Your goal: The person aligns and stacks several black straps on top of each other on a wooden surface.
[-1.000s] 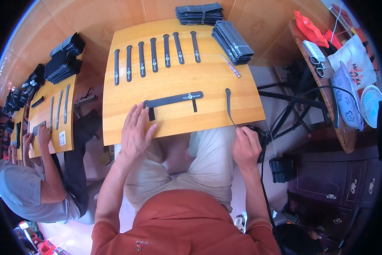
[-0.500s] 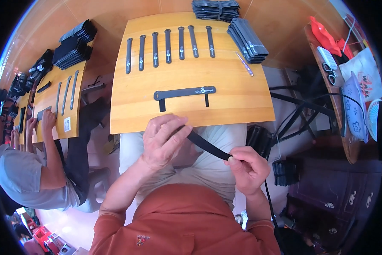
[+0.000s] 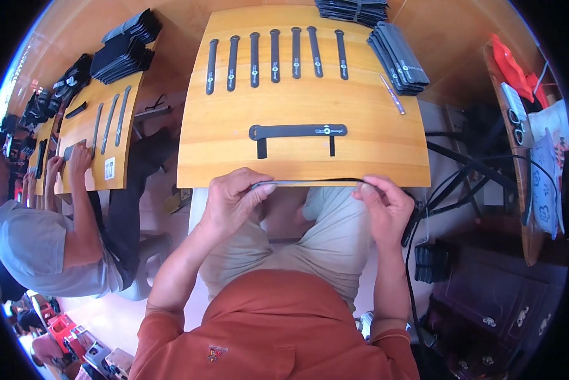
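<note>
Head view: the left hand (image 3: pixel 235 196) and right hand (image 3: pixel 389 201) pinch opposite ends of a thin strap (image 3: pixel 310 182), taut left to right by the table's (image 3: pixel 202 152) near edge. Beyond them, nearly parallel, lies a second strap (image 3: pixel 291 131), nearer the left hand.

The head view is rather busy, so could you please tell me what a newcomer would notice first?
Probably the seven dark straps lined up across the far half of the wooden table. Next come the left hand and right hand, holding a thin strip between them by the table's near edge.
</note>
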A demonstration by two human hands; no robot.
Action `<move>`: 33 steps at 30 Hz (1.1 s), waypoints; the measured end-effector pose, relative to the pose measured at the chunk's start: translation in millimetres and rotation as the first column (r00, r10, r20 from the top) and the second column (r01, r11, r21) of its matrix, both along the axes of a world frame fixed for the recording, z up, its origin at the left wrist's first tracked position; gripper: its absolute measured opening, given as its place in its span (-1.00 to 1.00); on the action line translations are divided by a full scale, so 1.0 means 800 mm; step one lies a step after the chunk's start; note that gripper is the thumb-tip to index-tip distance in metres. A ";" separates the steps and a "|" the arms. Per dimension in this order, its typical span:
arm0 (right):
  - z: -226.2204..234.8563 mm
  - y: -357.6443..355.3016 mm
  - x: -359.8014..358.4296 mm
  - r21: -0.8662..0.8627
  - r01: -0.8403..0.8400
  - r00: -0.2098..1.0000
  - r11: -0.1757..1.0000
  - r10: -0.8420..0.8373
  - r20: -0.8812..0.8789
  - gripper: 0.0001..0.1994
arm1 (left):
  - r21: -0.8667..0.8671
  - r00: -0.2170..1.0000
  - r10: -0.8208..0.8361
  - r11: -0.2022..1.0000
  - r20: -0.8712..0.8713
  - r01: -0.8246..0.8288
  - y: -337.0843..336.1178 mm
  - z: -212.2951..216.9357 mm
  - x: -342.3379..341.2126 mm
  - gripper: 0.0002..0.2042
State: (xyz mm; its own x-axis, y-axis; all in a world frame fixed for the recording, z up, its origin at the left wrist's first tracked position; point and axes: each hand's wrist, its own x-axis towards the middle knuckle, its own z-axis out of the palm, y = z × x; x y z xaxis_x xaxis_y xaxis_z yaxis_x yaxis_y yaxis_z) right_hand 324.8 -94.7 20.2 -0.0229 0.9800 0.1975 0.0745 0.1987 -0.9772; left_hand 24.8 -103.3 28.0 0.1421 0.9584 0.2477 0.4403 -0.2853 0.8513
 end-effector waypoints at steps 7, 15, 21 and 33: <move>-0.009 0.044 -0.017 -0.119 0.039 0.998 0.992 -0.043 -0.034 -0.84 | -0.304 0.964 0.043 0.952 0.264 0.040 0.030 -0.014 -0.023 -0.85; -0.032 0.087 -0.022 -0.149 0.095 0.993 0.984 -0.083 0.082 -0.77 | -0.471 0.916 0.267 0.876 0.298 -0.103 0.073 -0.025 -0.025 -0.87; -0.040 0.118 -0.025 -0.204 0.068 0.993 0.977 -0.047 0.105 -0.78 | -0.498 0.919 0.305 0.854 0.251 -0.148 0.103 -0.033 -0.031 -0.86; -0.052 0.141 -0.029 -0.254 0.170 0.963 0.952 -0.105 0.249 -0.81 | -0.569 0.929 0.352 0.790 0.113 -0.230 0.119 -0.040 -0.030 -0.90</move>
